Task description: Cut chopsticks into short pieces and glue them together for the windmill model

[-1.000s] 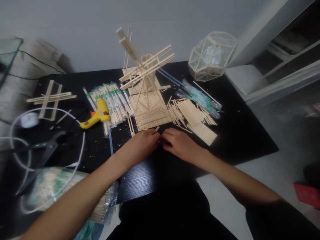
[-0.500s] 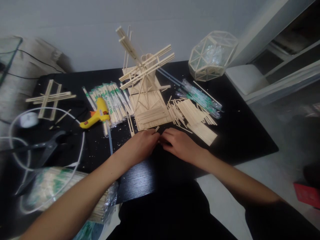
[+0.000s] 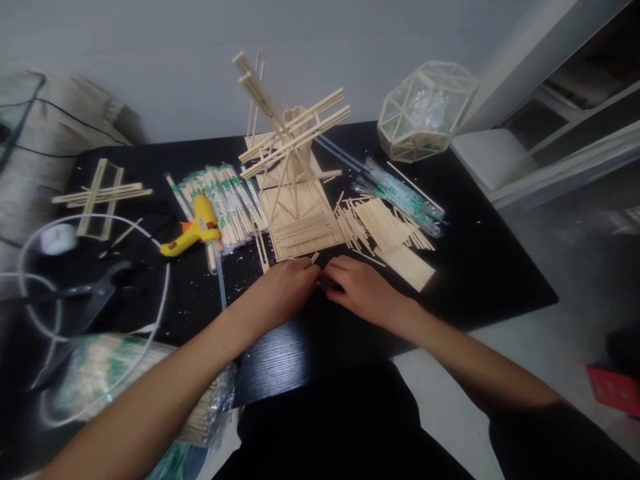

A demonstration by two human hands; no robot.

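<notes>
At the centre of the frame, the left hand and right hand are meeting fingertip to fingertip on the black desk, fingers curled; whether they are pinching anything cannot be told. They are lying just below the stick model, with loose sticks lying right of it and a yellow glue gun left.

My left hand and right hand rest knuckles-up on the black table, fingertips meeting just below the stick model. A short pale stick pokes out between them, tilted, near the model's flat slatted base.
</notes>
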